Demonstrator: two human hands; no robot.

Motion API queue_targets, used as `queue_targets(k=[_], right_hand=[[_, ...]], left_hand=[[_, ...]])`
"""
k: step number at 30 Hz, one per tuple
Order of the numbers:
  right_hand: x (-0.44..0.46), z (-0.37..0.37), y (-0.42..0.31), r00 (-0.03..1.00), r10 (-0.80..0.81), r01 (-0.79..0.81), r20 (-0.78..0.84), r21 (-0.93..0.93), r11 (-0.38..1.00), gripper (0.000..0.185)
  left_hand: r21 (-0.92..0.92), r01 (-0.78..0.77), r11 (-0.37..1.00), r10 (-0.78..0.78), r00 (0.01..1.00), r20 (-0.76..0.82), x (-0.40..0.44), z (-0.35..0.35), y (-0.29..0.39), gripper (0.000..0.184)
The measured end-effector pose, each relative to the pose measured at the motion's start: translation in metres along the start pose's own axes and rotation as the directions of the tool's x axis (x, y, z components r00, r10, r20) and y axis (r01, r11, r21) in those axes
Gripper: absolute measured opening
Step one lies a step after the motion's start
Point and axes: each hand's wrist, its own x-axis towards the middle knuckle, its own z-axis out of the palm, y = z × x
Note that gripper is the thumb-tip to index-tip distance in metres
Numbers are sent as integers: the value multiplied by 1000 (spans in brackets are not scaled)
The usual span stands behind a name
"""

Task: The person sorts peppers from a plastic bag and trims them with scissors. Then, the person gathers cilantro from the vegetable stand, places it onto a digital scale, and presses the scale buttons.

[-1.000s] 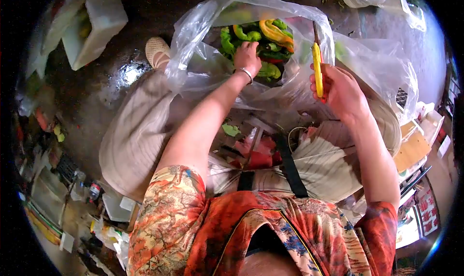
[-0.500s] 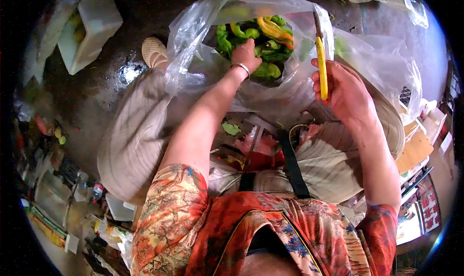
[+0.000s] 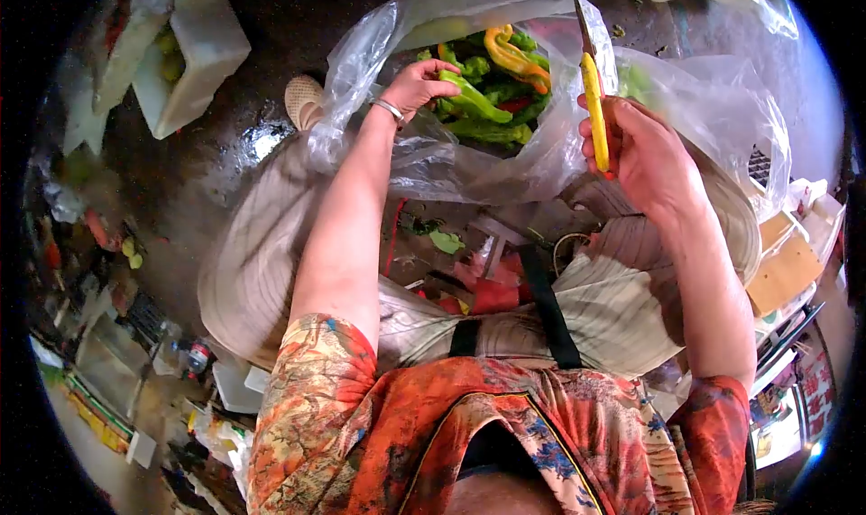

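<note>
My left hand (image 3: 420,88) pinches one end of a light green pepper (image 3: 475,98) at the left part of the clear plastic bag's opening. Below it in the bag (image 3: 361,50) lie several green peppers (image 3: 496,133) and a yellow-orange one (image 3: 514,59), with a bit of red among them. Closed around a knife with a yellow handle (image 3: 595,118), my right hand (image 3: 642,150) is at the bag's right side, the dark blade pointing up and away from me. My right palm hides part of the grip.
A white foam box (image 3: 203,59) stands at the upper left. Another clear plastic bag (image 3: 713,109) spreads on the right, near a cardboard piece (image 3: 785,271). A green leaf (image 3: 446,242) and red scraps (image 3: 494,296) lie between my legs. A bottle (image 3: 198,358) is at the lower left.
My left hand has come up and left out of the pepper pile, now with a light green pepper in its fingers. My right hand still holds the knife, slightly higher.
</note>
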Motion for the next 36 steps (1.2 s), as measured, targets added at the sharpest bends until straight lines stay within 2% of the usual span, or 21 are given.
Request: queue_targets(k=[5, 7, 8, 10, 11, 12, 14, 15, 16, 18, 19, 20, 23, 26, 28, 29, 30, 32, 33, 35, 36], right_hand=[[1, -2, 2, 1000, -9, 9, 13, 18, 1000, 29], [1, -1, 2, 1000, -18, 17, 21, 47, 999, 27], [0, 2, 1, 1000, -16, 16, 11, 15, 1000, 28], [-1, 8, -1, 1000, -16, 16, 2, -16, 1000, 30], [-3, 11, -2, 1000, -11, 11, -16, -2, 1000, 30], [-4, 12, -2, 999, -5, 6, -35, 11, 1000, 30], [-3, 11, -1, 1000, -13, 13, -27, -5, 1000, 30], [-2, 11, 0, 1000, -21, 21, -15, -19, 1000, 30], [-1, 9, 1, 1000, -18, 18, -18, -20, 1000, 30], [2, 4, 4, 1000, -21, 21, 6, -26, 999, 32], [3, 4, 3, 1000, -18, 18, 8, -25, 1000, 32], [2, 5, 1, 1000, -9, 10, 18, -44, 999, 32], [0, 10, -1, 1000, 2, -1, 12, -38, 999, 34], [1, 9, -1, 1000, 5, -5, 1, -23, 1000, 35], [2, 8, -1, 1000, 7, -7, 7, -34, 999, 35], [2, 8, -1, 1000, 5, -5, 0, -39, 999, 35], [2, 7, 0, 1000, 5, -5, -6, -43, 999, 35], [2, 7, 0, 1000, 9, -10, -21, -28, 1000, 36], [2, 6, 0, 999, 8, -9, -38, -13, 1000, 36], [1, 5, 0, 1000, -4, 4, -12, -11, 1000, 36], [1, 5, 0, 1000, -17, 17, 12, -12, 1000, 37]], left_hand=[[158, 188, 969, -160, 971, -177, 5, 0, 11, 26], [683, 234, 692, 21, 939, -342, 10, -5, 21, 44], [683, 235, 692, 18, 940, -342, 10, -3, 22, 44], [646, 240, 725, 152, 859, -490, 8, 3, 27, 62], [671, 217, 709, 279, 788, -549, 16, 2, 11, 62], [670, 216, 710, 277, 789, -548, 19, 4, 4, 62], [357, 163, 920, 86, 804, -589, 28, 9, -9, 55], [-8, 273, 962, -238, 822, -517, 12, 19, 19, 50], [-10, 276, 961, -241, 823, -514, 11, 24, 16, 50], [-13, -58, 998, 43, 855, -517, 10, 30, 0, 51], [51, 3, 999, 25, 841, -541, 14, 33, -5, 56], [92, 51, 994, 7, 842, -539, 15, 37, -11, 77], [20, 16, 1000, -1, 816, -578, 39, 43, -39, 76], [107, 86, 991, 8, 743, -669, 32, 59, -12, 65], [-22, 114, 993, -100, 744, -661, 36, 62, -8, 54], [-22, 44, 999, -47, 707, -706, 38, 64, -11, 43], [-26, 46, 999, -51, 706, -706, 39, 66, -14, 43], [-86, -174, 981, 65, 713, -698, 40, 66, -18, 40], [-83, -172, 982, 66, 712, -699, 43, 64, -24, 40], [-354, -255, 900, -15, 792, -610, 50, 58, -33, 36], [-355, -254, 900, -16, 793, -609, 46, 57, -28, 36]])
